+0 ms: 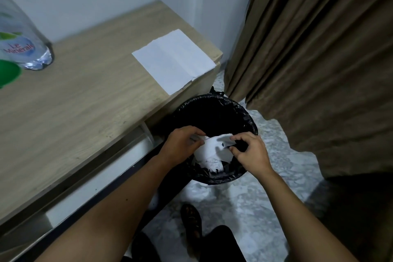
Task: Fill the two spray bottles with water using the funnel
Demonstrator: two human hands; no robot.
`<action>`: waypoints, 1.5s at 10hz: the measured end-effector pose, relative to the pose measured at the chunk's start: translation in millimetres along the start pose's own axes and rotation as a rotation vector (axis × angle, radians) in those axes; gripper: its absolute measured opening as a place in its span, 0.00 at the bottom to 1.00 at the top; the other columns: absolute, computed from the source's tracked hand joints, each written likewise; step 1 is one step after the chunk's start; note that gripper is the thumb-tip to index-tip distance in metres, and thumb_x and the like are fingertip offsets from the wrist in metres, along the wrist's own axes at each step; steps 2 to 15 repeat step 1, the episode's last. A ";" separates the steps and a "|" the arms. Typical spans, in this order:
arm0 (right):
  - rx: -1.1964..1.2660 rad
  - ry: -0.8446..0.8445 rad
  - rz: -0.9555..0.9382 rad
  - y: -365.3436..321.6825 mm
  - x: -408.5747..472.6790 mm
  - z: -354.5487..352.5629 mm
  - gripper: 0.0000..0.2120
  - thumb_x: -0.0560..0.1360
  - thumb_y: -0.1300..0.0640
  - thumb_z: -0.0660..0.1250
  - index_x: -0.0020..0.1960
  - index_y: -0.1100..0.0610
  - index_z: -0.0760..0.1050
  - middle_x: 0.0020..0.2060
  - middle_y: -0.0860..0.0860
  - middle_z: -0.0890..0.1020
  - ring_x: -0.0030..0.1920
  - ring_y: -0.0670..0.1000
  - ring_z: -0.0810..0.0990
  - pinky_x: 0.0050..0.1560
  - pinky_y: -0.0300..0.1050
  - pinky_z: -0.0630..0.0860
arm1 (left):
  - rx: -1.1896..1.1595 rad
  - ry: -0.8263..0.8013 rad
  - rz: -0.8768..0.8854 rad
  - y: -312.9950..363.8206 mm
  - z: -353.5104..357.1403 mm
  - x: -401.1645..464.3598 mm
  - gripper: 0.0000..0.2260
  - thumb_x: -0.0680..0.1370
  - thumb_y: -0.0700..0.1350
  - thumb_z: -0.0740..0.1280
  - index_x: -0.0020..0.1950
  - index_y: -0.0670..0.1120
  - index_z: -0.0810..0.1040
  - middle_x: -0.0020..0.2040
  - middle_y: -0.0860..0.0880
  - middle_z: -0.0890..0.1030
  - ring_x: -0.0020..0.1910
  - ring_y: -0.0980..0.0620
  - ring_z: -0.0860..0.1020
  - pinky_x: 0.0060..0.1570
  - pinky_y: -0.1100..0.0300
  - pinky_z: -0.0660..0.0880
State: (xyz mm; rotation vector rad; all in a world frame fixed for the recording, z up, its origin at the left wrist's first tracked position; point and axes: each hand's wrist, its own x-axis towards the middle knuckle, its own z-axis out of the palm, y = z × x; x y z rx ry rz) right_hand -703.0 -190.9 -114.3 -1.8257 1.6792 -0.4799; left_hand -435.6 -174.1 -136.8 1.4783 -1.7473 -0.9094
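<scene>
The room is dim, lit softly and evenly with a cool grey cast. The tabletop point(85, 95) carries only a faint sheen and a soft shadow beside the water bottle point(23, 42), whose base glints. The bin point(214, 112) interior is nearly black. Wide-angle bending curves the curtain point(319, 49) and the edges. The bottle and the green object point(8, 72) at the left edge are blurred.
</scene>
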 end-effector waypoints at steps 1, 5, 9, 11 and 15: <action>0.047 -0.006 0.002 -3.2 -3.5 3.5 0.11 0.75 0.60 0.78 0.55 0.48 0.85 0.54 0.40 0.81 0.63 0.52 0.78 0.63 0.48 0.76 | 0.003 0.011 0.001 -2.6 -7.2 -7.3 0.10 0.79 0.45 0.77 0.60 0.48 0.87 0.56 0.54 0.86 0.54 0.57 0.85 0.56 0.57 0.82; 0.047 -0.006 0.002 -3.2 -3.5 3.5 0.11 0.75 0.60 0.78 0.55 0.48 0.85 0.54 0.40 0.81 0.63 0.52 0.78 0.63 0.48 0.76 | 0.003 0.011 0.001 -2.6 -7.2 -7.3 0.10 0.79 0.45 0.77 0.60 0.48 0.87 0.56 0.54 0.86 0.54 0.57 0.85 0.56 0.57 0.82; 0.047 -0.006 0.002 -3.2 -3.5 3.5 0.11 0.75 0.60 0.78 0.55 0.48 0.85 0.54 0.40 0.81 0.63 0.52 0.78 0.63 0.48 0.76 | 0.003 0.011 0.001 -2.6 -7.2 -7.3 0.10 0.79 0.45 0.77 0.60 0.48 0.87 0.56 0.54 0.86 0.54 0.57 0.85 0.56 0.57 0.82; 0.047 -0.006 0.002 -3.2 -3.5 3.5 0.11 0.75 0.60 0.78 0.55 0.48 0.85 0.54 0.40 0.81 0.63 0.52 0.78 0.63 0.48 0.76 | 0.003 0.011 0.001 -2.6 -7.2 -7.3 0.10 0.79 0.45 0.77 0.60 0.48 0.87 0.56 0.54 0.86 0.54 0.57 0.85 0.56 0.57 0.82; 0.047 -0.006 0.002 -3.2 -3.5 3.5 0.11 0.75 0.60 0.78 0.55 0.48 0.85 0.54 0.40 0.81 0.63 0.52 0.78 0.63 0.48 0.76 | 0.003 0.011 0.001 -2.6 -7.2 -7.3 0.10 0.79 0.45 0.77 0.60 0.48 0.87 0.56 0.54 0.86 0.54 0.57 0.85 0.56 0.57 0.82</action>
